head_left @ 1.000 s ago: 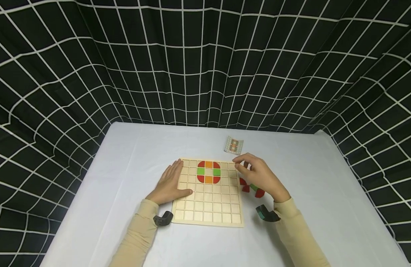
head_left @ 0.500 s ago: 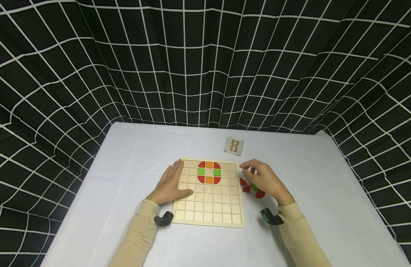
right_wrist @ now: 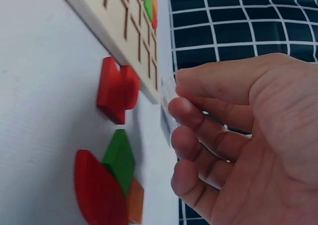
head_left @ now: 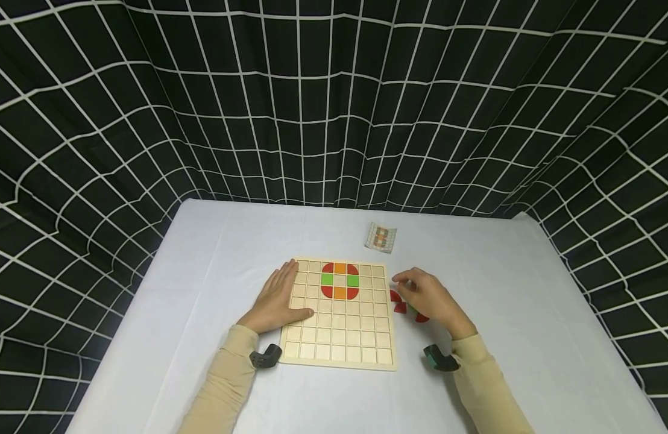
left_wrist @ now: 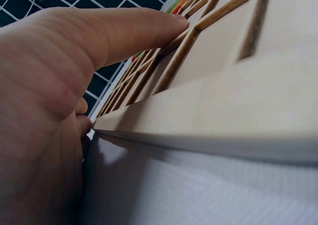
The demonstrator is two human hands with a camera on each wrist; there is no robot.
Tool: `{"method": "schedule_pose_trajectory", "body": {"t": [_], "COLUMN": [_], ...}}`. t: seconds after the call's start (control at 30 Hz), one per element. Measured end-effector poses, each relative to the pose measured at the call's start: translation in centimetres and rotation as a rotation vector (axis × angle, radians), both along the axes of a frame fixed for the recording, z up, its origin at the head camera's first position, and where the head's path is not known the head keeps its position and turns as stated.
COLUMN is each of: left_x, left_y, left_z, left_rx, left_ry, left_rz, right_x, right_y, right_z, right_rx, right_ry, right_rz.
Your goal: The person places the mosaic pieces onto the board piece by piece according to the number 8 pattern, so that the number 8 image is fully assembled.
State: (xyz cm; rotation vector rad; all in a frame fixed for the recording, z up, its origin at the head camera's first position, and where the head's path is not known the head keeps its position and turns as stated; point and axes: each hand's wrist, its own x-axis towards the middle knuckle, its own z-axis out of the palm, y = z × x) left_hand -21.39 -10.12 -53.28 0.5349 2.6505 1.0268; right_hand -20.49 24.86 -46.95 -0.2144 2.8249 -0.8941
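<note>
A pale wooden grid board (head_left: 345, 337) lies on the white table. Near its far edge, red quarter-round pieces (head_left: 327, 292), orange squares (head_left: 340, 293) and green squares (head_left: 327, 279) form a rounded ring. My left hand (head_left: 278, 301) rests along the board's left edge with straight fingers, its thumb over the grid. Right of the board my right hand (head_left: 428, 299) hovers with loosely bent fingers and nothing visible between them. Close by lie loose red pieces (head_left: 400, 308); in the right wrist view a green square (right_wrist: 119, 155) and an orange piece (right_wrist: 135, 202) show too.
A small printed card (head_left: 380, 237) with a similar coloured pattern lies beyond the board's far right corner. A black curtain (head_left: 334, 108) with white grid lines surrounds the table (head_left: 231, 235). Dark camera mounts (head_left: 441, 359) sit at both wrists.
My right hand has drawn back from the board's right edge, then come down toward me over the loose pieces, covering some. The left hand and the ring pattern stay as they were.
</note>
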Motion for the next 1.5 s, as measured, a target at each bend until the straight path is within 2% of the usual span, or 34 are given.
{"method": "schedule_pose_trajectory", "body": {"t": [0.27,0.53,0.93,1.07,1.3,1.5], "left_x": [0.0,-0.1,0.0,0.0,-0.1,0.0], "left_y": [0.0,0.0,0.0,0.0,0.0,0.0], "left_z": [-0.1,-0.3,-0.1,-0.2,-0.3,-0.1], "left_rx": [0.01,0.003,0.008,0.01,0.007,0.006], "left_ry": [0.005,-0.006,-0.005,-0.006,-0.016,-0.016], "left_rz": [0.009,0.012,0.008,0.01,0.012,0.014], "right_x": [0.1,0.2,0.3,0.3,0.3,-0.2], "right_y": [0.0,-0.2,0.0,0.0,0.3,0.2], "right_z": [-0.9,-1.5,-1.7,-1.5,-0.7,0.7], "right_rx": [0.009,0.017,0.043,0.026,-0.072,-0.052], "right_ry": [-0.087,-0.11,-0.07,-0.093,-0.158,-0.065], "right_rz": [-0.023,-0.023,0.006,-0.006,-0.05,-0.03]}}
